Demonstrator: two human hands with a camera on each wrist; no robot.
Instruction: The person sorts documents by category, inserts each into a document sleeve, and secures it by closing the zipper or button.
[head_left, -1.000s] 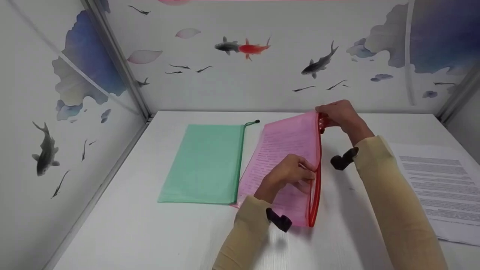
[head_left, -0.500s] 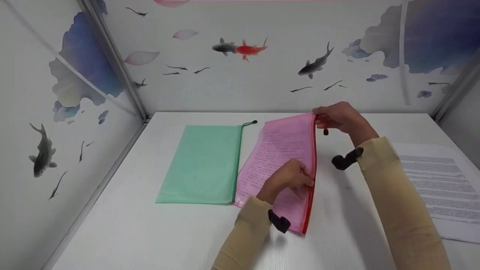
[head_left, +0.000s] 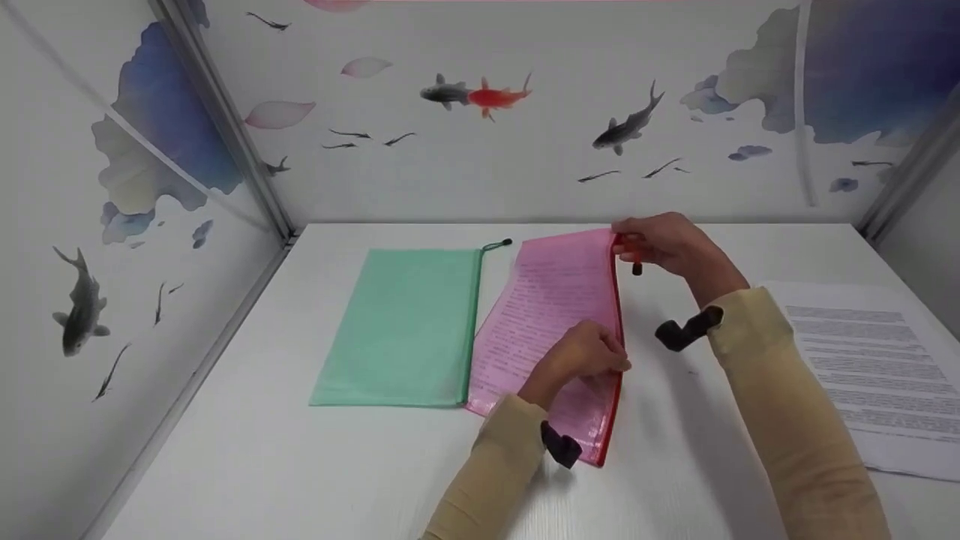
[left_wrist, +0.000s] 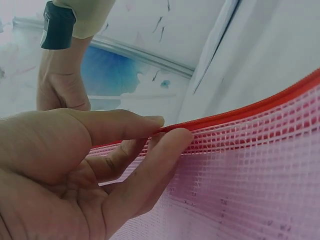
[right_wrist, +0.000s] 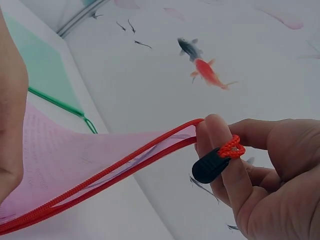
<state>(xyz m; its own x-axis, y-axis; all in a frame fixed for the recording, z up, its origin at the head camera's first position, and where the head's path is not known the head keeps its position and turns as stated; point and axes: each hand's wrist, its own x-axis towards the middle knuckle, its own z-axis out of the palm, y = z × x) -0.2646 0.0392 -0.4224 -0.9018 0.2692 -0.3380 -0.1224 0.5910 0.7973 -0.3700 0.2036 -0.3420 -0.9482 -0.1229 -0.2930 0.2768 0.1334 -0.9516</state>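
Note:
A pink mesh zipper pouch (head_left: 555, 292) stands tilted, its red zipper edge (left_wrist: 240, 116) raised and a printed sheet showing through the mesh. My left hand (head_left: 581, 352) pinches that edge about midway between thumb and fingers. At the far corner my right hand (head_left: 675, 240) grips the zipper's end. A red cord loop (right_wrist: 231, 146) with a black pull tab (right_wrist: 210, 166) hangs over its fingers. Near this corner, the right wrist view shows a narrow gap between the two red zipper edges. Directly left of the pink pouch lies a green zipper pouch (head_left: 397, 330), flat on the table.
Printed sheets (head_left: 877, 375) lie at the right side of the white table (head_left: 247, 465), partly behind the right forearm. Walls (head_left: 480, 172) painted with fish stand at the back and sides. Dark wrist devices (head_left: 561, 446) stick out from both sleeves.
The pouch's zipper edges, spread apart earlier, have come together along the middle and near part. The left hand now pinches the edge, and the right hand with the far corner has shifted slightly left.

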